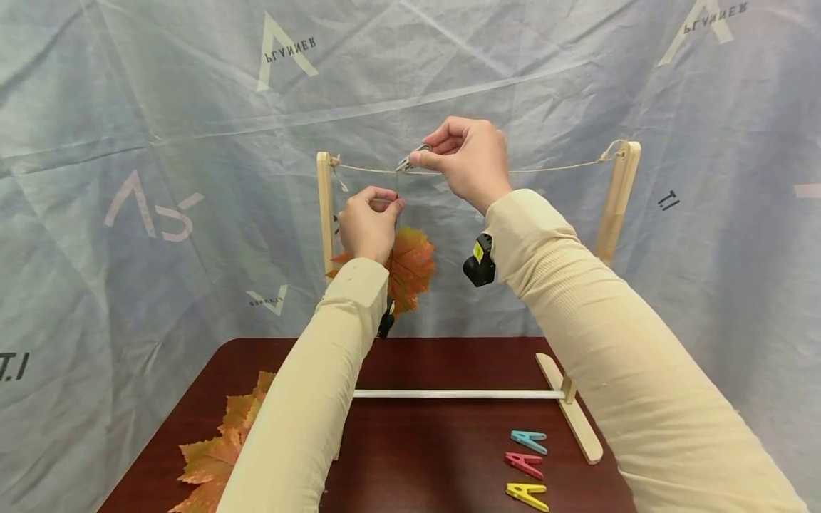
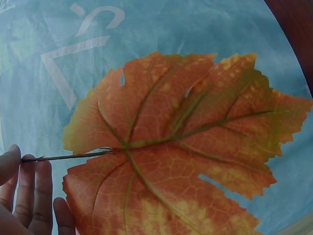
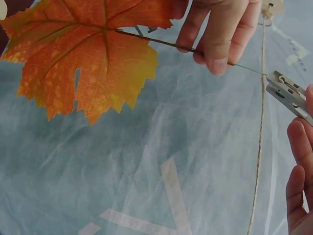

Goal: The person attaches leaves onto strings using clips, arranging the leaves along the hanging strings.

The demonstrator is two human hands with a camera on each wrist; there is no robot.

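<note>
Two pinches: left hand (image 1: 368,224) on the stem (image 2: 68,156) of the orange leaf (image 1: 412,269), at six o'clock below the string (image 1: 558,169); right hand (image 1: 473,158) on the grey clip (image 3: 291,101), at one o'clock from there. Probably light, bendy, easily creased; best held by the wiry stem.

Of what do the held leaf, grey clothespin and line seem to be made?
Leaf: probably matte fabric, perhaps plastic; its veins and mottling look printed. Clothespin: likely smooth plastic; its openings look moulded. Line: apparently natural twine, tan, dull and rough.
</note>
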